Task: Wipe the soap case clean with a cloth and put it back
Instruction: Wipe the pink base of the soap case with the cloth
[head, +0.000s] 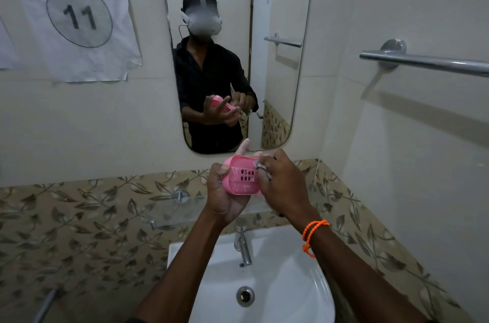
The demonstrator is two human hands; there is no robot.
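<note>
A pink plastic soap case [239, 180] with small drain slots is held up over the sink, tilted so its inside faces me. My left hand [223, 195] grips it from the left and underneath, index finger pointing up behind it. My right hand [281, 185] presses a small grey cloth [263, 170] against the case's right rim; most of the cloth is hidden under the fingers. An orange bead bracelet circles my right wrist.
A white sink [291, 283] with a chrome tap [243, 246] lies directly below. A glass shelf [180, 213] on chrome brackets juts from the tiled wall. A mirror [280, 5] hangs ahead, a towel bar [428, 62] at right, a paper sign [76, 13] at left.
</note>
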